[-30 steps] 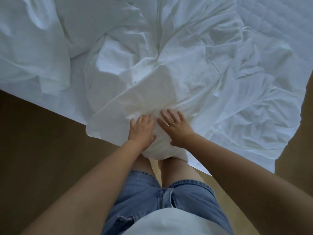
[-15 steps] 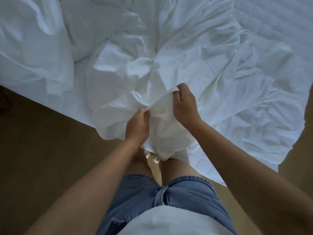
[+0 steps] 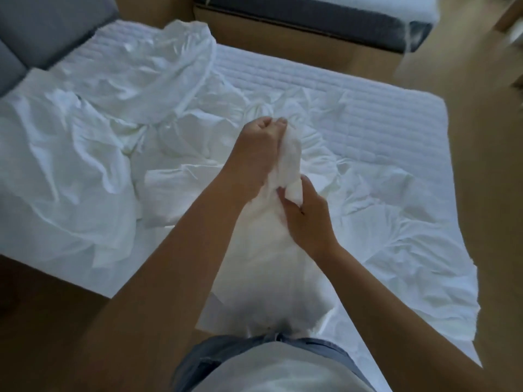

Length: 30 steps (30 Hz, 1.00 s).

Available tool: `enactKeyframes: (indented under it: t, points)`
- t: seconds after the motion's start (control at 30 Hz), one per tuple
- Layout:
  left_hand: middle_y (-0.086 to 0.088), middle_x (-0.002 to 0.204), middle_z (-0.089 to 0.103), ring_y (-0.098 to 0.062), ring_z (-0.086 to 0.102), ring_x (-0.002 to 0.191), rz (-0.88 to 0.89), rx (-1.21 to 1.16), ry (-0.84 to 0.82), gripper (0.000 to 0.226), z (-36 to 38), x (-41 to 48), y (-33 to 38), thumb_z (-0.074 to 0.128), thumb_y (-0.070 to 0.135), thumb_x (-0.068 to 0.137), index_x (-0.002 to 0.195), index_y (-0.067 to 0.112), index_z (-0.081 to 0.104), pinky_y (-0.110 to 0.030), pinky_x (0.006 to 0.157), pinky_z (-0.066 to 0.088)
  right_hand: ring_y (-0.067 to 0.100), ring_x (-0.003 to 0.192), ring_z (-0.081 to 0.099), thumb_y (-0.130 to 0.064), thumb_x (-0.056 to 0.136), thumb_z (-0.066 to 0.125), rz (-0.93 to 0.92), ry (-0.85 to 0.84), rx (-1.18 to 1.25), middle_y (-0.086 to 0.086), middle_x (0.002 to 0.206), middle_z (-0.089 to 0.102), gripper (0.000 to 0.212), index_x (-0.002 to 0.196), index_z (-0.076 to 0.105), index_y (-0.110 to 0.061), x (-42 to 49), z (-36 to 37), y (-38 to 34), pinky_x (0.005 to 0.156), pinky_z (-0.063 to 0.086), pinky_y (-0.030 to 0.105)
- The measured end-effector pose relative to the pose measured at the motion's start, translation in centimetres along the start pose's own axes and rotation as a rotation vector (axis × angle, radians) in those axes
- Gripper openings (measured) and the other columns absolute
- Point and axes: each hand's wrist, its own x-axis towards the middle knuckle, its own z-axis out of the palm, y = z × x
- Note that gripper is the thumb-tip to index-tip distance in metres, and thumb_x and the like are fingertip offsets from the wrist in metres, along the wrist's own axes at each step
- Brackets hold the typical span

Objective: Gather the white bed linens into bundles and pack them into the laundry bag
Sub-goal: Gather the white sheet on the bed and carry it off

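A crumpled white sheet (image 3: 382, 222) covers the near part of the bed and hangs over its front edge. A gathered bunch of that sheet (image 3: 271, 250) rises from the bed in front of my body. My left hand (image 3: 259, 148) grips the top of the bunch, fingers curled round the cloth. My right hand (image 3: 307, 219) grips the bunch lower down, with a fold sticking out above its thumb. More white linen (image 3: 70, 165) lies heaped on the left side of the bed. No laundry bag is in view.
The quilted mattress (image 3: 368, 117) is bare at the far right. A grey headboard (image 3: 42, 26) stands at the top left. A second bed with a dark base (image 3: 311, 15) is beyond, across a strip of wooden floor (image 3: 486, 137).
Both hands went from lying flat on the sheet to gripping it. They have lifted the gathered bunch upward, the left hand now highest. The view has tilted up and shows more of the room.
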Motion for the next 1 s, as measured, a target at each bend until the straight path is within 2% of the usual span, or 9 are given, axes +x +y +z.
enactKeyframes:
  t: [0.13, 0.23, 0.3, 0.4, 0.47, 0.6, 0.7, 0.83, 1.0]
  points:
    - [0.004, 0.121, 0.055, -0.01, 0.051, 0.111, 0.192, 0.484, -0.057, 0.048, -1.2, -0.1, -2.3, 0.057, 0.043, 0.091, 0.13, 0.017, 0.049, -0.027, 0.095, 0.04, 0.013, 0.073, 0.057, -0.029, 0.099, 0.046, 0.312, 0.072, 0.185, -0.006, 0.076, 0.06, 0.024, 0.082, 0.058, -0.018, 1.9, -1.3, -0.4, 0.07, 0.046, 0.029]
    - [0.005, 0.154, 0.028, -0.014, 0.031, 0.138, 0.174, 0.789, -0.308, 0.099, -1.9, -2.0, -5.9, 0.069, 0.062, 0.072, 0.15, 0.033, 0.016, -0.037, 0.113, 0.028, 0.016, 0.07, 0.06, -0.028, 0.098, 0.047, 0.634, 0.063, 0.388, 0.0, 0.078, 0.062, 0.021, 0.094, 0.061, -0.013, 2.8, -3.1, -0.2, 0.055, 0.049, 0.017]
    - [0.002, 0.147, 0.04, -0.021, 0.045, 0.129, 0.089, 0.785, -0.347, 0.091, -1.8, -2.8, -7.7, 0.068, 0.058, 0.076, 0.149, 0.035, 0.017, -0.038, 0.106, 0.037, 0.014, 0.072, 0.059, -0.033, 0.095, 0.053, 0.728, -0.062, 0.365, 0.003, 0.085, 0.062, 0.029, 0.106, 0.059, -0.008, 3.2, -4.1, -0.1, 0.051, 0.047, 0.019]
    - [-0.002, 0.11, 0.067, -0.024, 0.064, 0.095, 0.084, 0.594, -0.17, 0.045, -1.0, -2.4, -9.0, 0.062, 0.044, 0.088, 0.126, 0.022, 0.051, -0.04, 0.088, 0.051, 0.021, 0.107, 0.057, -0.045, 0.085, 0.064, 0.608, -0.099, 0.28, 0.006, 0.123, 0.054, 0.067, 0.138, 0.039, -0.013, 3.9, -4.0, 0.4, 0.087, 0.052, 0.037]
    - [-0.003, 0.098, 0.068, -0.024, 0.064, 0.091, 0.034, 0.355, 0.017, 0.026, -0.5, -1.5, -8.6, 0.061, 0.035, 0.091, 0.107, 0.016, 0.061, -0.035, 0.083, 0.051, 0.019, 0.13, 0.036, -0.056, 0.075, 0.069, 0.316, -0.078, -0.093, 0.002, 0.142, 0.034, 0.09, 0.146, 0.024, -0.024, 2.9, -3.8, 0.1, 0.11, 0.031, 0.038]
    - [-0.005, 0.091, 0.069, -0.016, 0.063, 0.079, -0.212, 0.094, 0.052, 0.029, -1.1, 0.7, -6.1, 0.057, 0.034, 0.093, 0.102, 0.008, 0.066, -0.02, 0.066, 0.048, 0.018, 0.143, 0.005, -0.075, 0.054, 0.069, -0.027, -0.33, -0.439, -0.003, 0.157, 0.0, 0.12, 0.146, -0.001, -0.042, -0.6, -2.6, 0.9, 0.115, 0.014, 0.043]
    - [-0.006, 0.095, 0.071, -0.019, 0.065, 0.088, -0.256, 0.132, -0.092, 0.034, -1.4, 1.2, -4.7, 0.059, 0.038, 0.091, 0.107, 0.009, 0.067, -0.028, 0.084, 0.049, 0.019, 0.129, 0.035, -0.056, 0.071, 0.068, -0.1, -0.218, -0.267, 0.007, 0.148, 0.031, 0.095, 0.146, 0.021, -0.024, -0.8, -1.4, 1.8, 0.103, 0.032, 0.033]
    - [-0.004, 0.116, 0.066, -0.021, 0.065, 0.104, -0.148, 0.126, -0.26, 0.075, -1.4, 0.5, -3.8, 0.071, 0.054, 0.073, 0.133, 0.016, 0.048, -0.041, 0.096, 0.051, 0.022, 0.085, 0.058, -0.005, 0.085, 0.057, -0.019, 0.011, -0.156, 0.01, 0.093, 0.064, 0.011, 0.092, 0.064, -0.002, 1.4, -1.7, 2.6, 0.072, 0.041, 0.027]
    - [-0.003, 0.155, 0.018, -0.023, 0.022, 0.143, 0.072, 0.614, -0.254, 0.115, -1.3, -0.9, -6.0, 0.077, 0.055, 0.066, 0.151, 0.036, 0.001, -0.04, 0.115, 0.027, 0.02, 0.082, 0.049, 0.003, 0.082, 0.047, 0.016, -0.006, -0.125, 0.008, 0.086, 0.053, 0.02, 0.074, 0.055, -0.014, 4.3, -3.0, 1.0, 0.065, 0.031, 0.017]
